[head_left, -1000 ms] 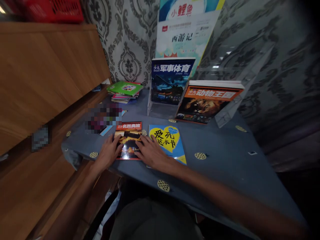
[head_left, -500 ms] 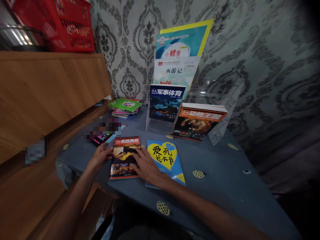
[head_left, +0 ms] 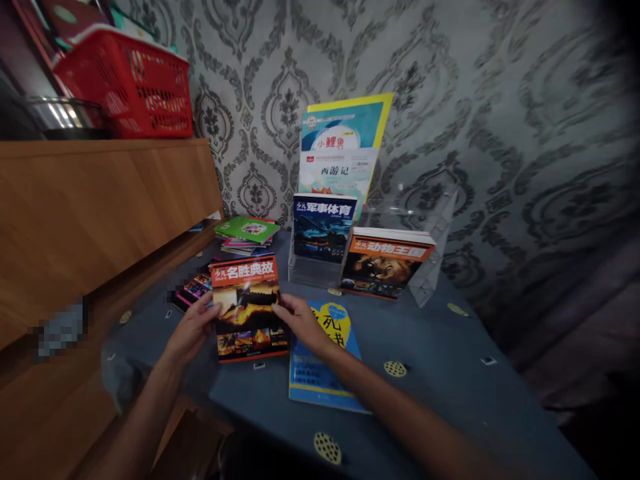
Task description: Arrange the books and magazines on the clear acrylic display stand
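An orange-topped book (head_left: 250, 307) with a dark picture cover is tilted up toward me above the table. My left hand (head_left: 193, 327) grips its left edge, thumb on the cover. On its right edge my right hand (head_left: 303, 323) has hold too, thumb in front and fingers mostly hidden. Under my right hand and forearm lies a blue book (head_left: 325, 373) with a yellow heart, partly covered. A clear acrylic stand (head_left: 315, 272) behind holds a dark blue book (head_left: 323, 230) and taller books at its left, and a lion-cover book (head_left: 385, 263) at its right.
A stack of thin books (head_left: 247, 230), green one on top, lies at the back left. Another dark book (head_left: 193, 292) is partly blurred beside my left hand. A wooden cabinet (head_left: 110, 207) borders the left, bearing a red basket (head_left: 150, 87) and a metal pot (head_left: 70, 115).
The orange-topped book has come up off the table and is tilted toward me. My right hand has shifted from its cover to its right edge, and my left hand now grips the left edge.
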Demonstrator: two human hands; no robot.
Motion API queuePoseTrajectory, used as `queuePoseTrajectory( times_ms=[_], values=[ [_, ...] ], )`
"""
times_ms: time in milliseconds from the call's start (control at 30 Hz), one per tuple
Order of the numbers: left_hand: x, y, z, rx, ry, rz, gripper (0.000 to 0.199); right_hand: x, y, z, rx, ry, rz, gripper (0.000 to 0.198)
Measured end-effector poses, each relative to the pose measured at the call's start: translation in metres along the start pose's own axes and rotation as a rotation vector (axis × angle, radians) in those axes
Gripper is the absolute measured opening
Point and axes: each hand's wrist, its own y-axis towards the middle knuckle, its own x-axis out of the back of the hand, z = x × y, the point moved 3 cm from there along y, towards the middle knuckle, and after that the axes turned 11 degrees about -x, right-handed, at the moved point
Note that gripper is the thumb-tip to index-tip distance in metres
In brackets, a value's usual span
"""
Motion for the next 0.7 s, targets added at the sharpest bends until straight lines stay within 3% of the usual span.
queuePoseTrajectory(
  times_ms=[167, 367, 467, 700],
  values=[
    [0.001, -0.003, 0.004, -0.004, -0.035, -0.024, 0.057, 0.003, -0.015, 0.006, 0.071, -0.067, -0.098, 0.032],
    [-0.016, 0.000, 0.000, -0.046, 0.002, -0.055, 0.058, 0.013, -0.020, 0.012, -0.008, -0.134, -0.036, 0.019],
    [-0.026, 0.011, -0.007, -0.060, 0.046, -0.038, 0.055, 0.022, -0.015, 0.027, 0.016, -0.146, -0.088, 0.017],
    [-0.060, 0.061, -0.042, -0.357, 0.339, 0.124, 0.040, 0.064, 0.011, 0.064, 0.188, -0.252, -0.241, 0.021]
  ],
)
